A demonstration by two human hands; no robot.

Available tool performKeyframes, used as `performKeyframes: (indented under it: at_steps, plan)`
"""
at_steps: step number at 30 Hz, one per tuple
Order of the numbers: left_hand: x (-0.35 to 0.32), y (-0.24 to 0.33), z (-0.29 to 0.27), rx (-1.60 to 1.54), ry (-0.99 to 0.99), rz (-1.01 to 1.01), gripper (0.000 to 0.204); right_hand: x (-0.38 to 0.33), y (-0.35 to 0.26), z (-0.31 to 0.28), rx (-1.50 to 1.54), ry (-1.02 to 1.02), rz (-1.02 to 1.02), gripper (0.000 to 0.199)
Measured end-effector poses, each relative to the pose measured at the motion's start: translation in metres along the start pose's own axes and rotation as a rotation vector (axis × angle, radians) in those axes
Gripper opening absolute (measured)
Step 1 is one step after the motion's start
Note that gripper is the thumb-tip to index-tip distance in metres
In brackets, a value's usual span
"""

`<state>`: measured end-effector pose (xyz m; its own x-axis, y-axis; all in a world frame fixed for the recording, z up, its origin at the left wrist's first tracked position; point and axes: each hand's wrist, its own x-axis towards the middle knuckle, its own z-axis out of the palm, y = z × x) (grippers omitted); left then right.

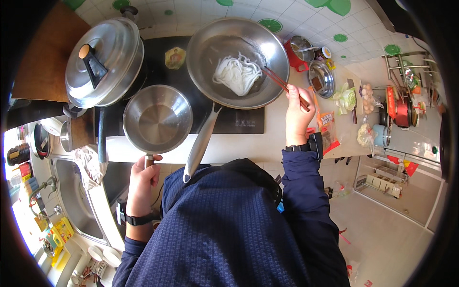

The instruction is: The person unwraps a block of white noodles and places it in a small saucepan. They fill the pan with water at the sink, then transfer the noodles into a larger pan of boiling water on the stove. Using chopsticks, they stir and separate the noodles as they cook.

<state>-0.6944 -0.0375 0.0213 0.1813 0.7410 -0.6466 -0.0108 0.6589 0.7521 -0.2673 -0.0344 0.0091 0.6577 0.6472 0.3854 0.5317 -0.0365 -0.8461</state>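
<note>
My left hand is closed round the handle of a small steel saucepan, which looks empty or nearly so. In my right hand is a pair of dark red chopsticks, their tips reaching into a large steel frying pan. A clump of white noodles lies in the middle of that pan, beside the chopstick tips. The frying pan stands on the black cooktop, its long handle pointing toward me. Whether the chopsticks touch the noodles I cannot tell.
A big lidded pot stands at the back left. A steel sink lies to the left. On the right counter are a red pot, a steel bowl, a cabbage, a knife and eggs.
</note>
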Motion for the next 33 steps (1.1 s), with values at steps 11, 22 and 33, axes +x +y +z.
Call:
performKeyframes:
  at_steps: [11,22,33]
  plan:
    - [0.002,0.001,0.005,0.006,0.003,-0.01,0.022,-0.021,-0.014,0.015,0.281,-0.056,0.269,0.017]
    - [0.002,0.002,0.006,0.003,0.009,-0.03,0.023,-0.016,-0.001,0.012,0.415,0.026,0.614,0.028]
    - [0.002,0.001,0.006,-0.001,-0.011,-0.015,0.023,-0.039,-0.009,0.02,0.32,0.001,0.377,0.014]
